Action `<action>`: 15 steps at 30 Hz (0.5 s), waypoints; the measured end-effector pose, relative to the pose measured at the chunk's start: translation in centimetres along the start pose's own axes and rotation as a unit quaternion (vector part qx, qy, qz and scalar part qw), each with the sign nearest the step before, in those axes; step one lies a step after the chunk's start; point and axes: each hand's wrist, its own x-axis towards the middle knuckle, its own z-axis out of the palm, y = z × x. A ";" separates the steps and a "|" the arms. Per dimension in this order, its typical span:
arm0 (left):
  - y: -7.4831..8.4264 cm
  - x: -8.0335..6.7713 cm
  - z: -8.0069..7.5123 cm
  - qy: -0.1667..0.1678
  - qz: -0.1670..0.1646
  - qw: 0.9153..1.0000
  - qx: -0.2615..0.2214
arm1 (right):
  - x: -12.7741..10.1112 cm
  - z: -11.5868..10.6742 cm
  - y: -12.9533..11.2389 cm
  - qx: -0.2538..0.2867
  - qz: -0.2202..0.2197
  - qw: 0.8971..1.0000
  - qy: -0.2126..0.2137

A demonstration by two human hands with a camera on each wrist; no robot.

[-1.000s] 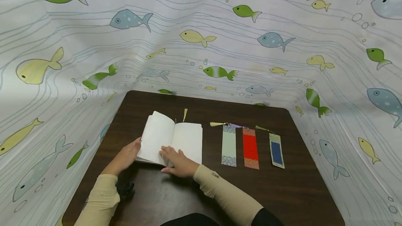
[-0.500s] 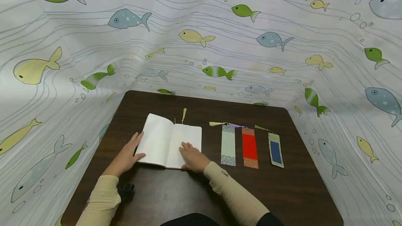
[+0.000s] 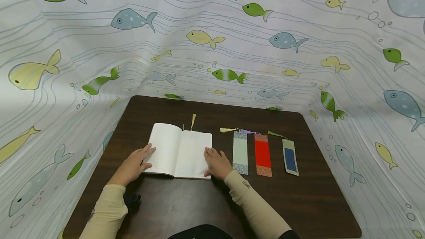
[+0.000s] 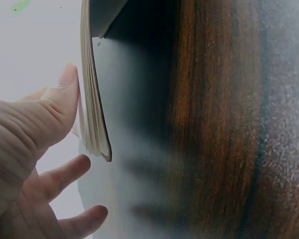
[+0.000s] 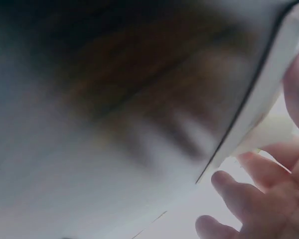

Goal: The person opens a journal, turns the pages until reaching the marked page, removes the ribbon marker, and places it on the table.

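A book (image 3: 194, 154) lies open on the dark wooden table, its pages white and flat. At its left edge rests my left hand (image 3: 134, 163), fingertips and thumb on the page. In the left wrist view, the thumb of that hand (image 4: 35, 139) lies along the page block (image 4: 91, 94), with other fingers extended past the corner. My right hand (image 3: 219, 163) touches the right edge with spread fingers. The right wrist view shows the book's edge (image 5: 251, 102) beside the fingers of that hand (image 5: 264, 194). A yellow tassel (image 3: 193, 121) sticks out beyond the book's top.
Right of the book lie three tasselled bookmarks: one pale green (image 3: 240, 150), one red (image 3: 263, 154), and one with a blue panel (image 3: 290, 158). A fish-patterned cloth (image 3: 212, 58) encloses the table (image 3: 312, 194) at the back and sides. A black object (image 3: 133, 202) sits by the left wrist.
The right hand has slid from the book's middle across the right page to its right edge. The left page has settled flatter, and the left hand has moved onto its edge.
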 end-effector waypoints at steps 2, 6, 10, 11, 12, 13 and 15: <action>0.0 0.0 0.0 -0.003 0.000 1.000 0.001 | 0.0 0.1 -0.1 -0.031 -0.008 0.999 0.035; 0.0 0.1 0.0 -0.007 0.005 1.000 0.002 | 0.0 0.2 -0.2 -0.046 0.004 0.996 0.070; 0.1 0.1 -0.2 -0.005 0.007 1.000 0.001 | 0.2 0.5 -0.3 -0.016 0.061 0.996 0.060; 0.1 0.1 -0.2 -0.005 0.007 1.000 0.000 | 0.3 0.5 -0.3 -0.006 0.075 0.995 0.058; 0.2 0.0 -0.2 -0.006 0.006 1.000 -0.001 | 0.4 0.5 -0.4 0.007 0.086 0.995 0.056; 0.2 0.0 -0.3 -0.007 0.004 1.000 -0.003 | 0.5 0.5 -0.4 0.023 0.094 0.994 0.055; 0.3 0.0 -0.3 -0.011 0.000 1.000 -0.006 | 0.7 0.3 -0.5 0.060 0.097 0.992 0.055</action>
